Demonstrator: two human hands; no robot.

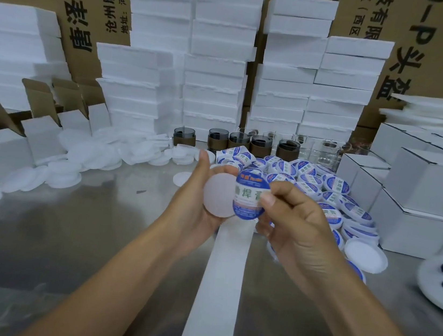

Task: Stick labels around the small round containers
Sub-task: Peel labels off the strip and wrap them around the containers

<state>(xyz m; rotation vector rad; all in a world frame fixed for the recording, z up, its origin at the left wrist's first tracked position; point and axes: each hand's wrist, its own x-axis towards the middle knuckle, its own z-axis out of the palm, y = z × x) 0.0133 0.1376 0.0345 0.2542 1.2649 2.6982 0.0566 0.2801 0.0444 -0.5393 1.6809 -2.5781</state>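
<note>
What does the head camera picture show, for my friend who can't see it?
Two hands hold a small round container over a metal table: the left hand cups it while the right hand presses a blue-and-white label on. Labelled containers pile up behind, before stacked white foam blocks.

Left hand (197, 193) and right hand (295, 228), both above the steel table (61, 259): bare, no gloves, rings or watch; forearms uncovered, no sleeves in view; fingernails short
</note>
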